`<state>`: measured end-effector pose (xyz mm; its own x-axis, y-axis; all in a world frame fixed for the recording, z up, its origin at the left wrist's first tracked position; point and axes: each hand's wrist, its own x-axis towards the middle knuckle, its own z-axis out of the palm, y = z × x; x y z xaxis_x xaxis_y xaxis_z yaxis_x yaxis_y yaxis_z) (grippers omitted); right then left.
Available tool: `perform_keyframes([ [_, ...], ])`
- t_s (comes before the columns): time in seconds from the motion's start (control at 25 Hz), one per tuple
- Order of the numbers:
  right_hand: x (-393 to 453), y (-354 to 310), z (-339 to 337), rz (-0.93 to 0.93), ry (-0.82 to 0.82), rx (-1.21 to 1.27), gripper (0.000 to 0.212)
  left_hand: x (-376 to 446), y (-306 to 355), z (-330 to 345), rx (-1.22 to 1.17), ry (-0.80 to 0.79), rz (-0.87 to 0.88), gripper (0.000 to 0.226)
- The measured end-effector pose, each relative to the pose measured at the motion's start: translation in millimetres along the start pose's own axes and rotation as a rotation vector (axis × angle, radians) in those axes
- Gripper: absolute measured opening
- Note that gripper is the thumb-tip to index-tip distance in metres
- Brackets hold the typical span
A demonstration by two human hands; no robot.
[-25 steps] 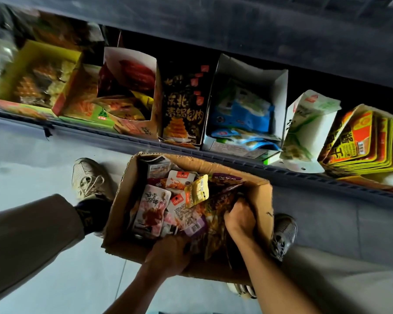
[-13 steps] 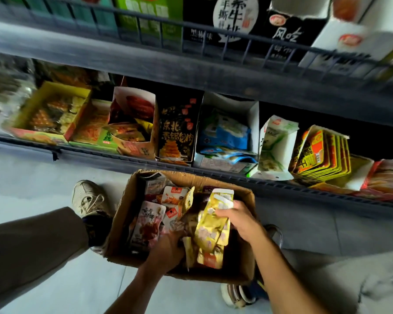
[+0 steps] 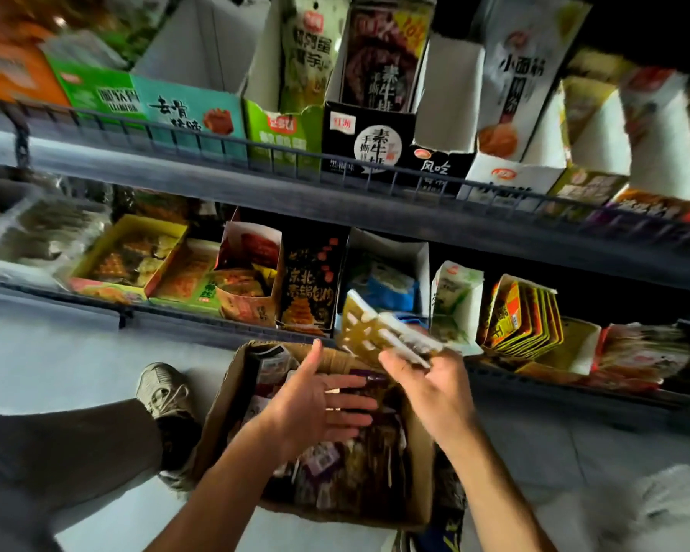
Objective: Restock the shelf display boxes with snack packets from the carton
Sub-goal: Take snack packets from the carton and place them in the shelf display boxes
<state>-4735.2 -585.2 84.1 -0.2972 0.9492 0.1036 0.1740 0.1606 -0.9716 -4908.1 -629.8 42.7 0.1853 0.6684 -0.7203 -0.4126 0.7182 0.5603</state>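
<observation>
While right hand [image 3: 435, 386] pinches gold foil snack packets [image 3: 375, 332] above brown cardboard carton [image 3: 419, 464], left hand [image 3: 315, 408] flat, empty; next: matching far shelf display box.

My left hand [image 3: 315, 408] hovers flat with fingers spread and straight, palm turned rightward, while my right hand [image 3: 431, 386] is raised beside it, fingers curled and pinching a bunch of gold packets [image 3: 375, 332].
</observation>
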Motion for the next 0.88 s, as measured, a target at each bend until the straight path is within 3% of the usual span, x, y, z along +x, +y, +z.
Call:
perform_keyframes([
  [0.08,-11.1,-5.9,9.6,-0.334,-0.200,-0.280,0.034,-23.8,14.4,10.6,-0.276,-0.195,0.110,0.091],
  [0.16,-16.7,-1.7,12.4,-0.495,-0.281,-0.525,0.044,-39.4,22.4,14.9,-0.470,-0.201,0.239,0.069],
  [0.24,-17.7,-8.8,9.6,-0.441,-0.332,-0.564,0.060,-43.1,25.0,16.7,-0.482,-0.167,0.310,0.044],
  [0.36,-23.8,-29.0,-0.7,-0.230,-0.512,-0.511,0.078,-42.5,27.3,14.4,-0.450,-0.118,0.302,0.037],
  [0.4,-24.5,-37.7,-5.6,-0.150,-0.495,-0.424,0.073,-44.2,29.2,15.4,-0.433,-0.121,0.299,0.036],
  [0.52,-12.8,-60.7,-15.2,0.087,-0.154,-0.022,0.041,-49.0,38.4,23.5,-0.277,-0.155,0.379,0.028],
  [0.56,-5.1,-62.4,-15.9,0.203,-0.106,0.084,0.048,-49.7,41.3,27.7,-0.179,-0.134,0.445,0.027],
  [0.64,7.6,-59.4,-13.9,0.365,-0.110,0.148,0.061,-49.4,43.7,37.0,0.021,-0.117,0.556,0.034],
  [0.72,12.9,-54.1,-6.9,0.404,-0.099,0.129,0.064,-53.1,46.2,44.3,0.140,-0.112,0.580,0.036],
  [0.88,17.6,-41.9,-3.8,0.468,0.030,0.349,0.033,-57.4,53.7,36.9,0.131,-0.058,0.494,0.027],
])
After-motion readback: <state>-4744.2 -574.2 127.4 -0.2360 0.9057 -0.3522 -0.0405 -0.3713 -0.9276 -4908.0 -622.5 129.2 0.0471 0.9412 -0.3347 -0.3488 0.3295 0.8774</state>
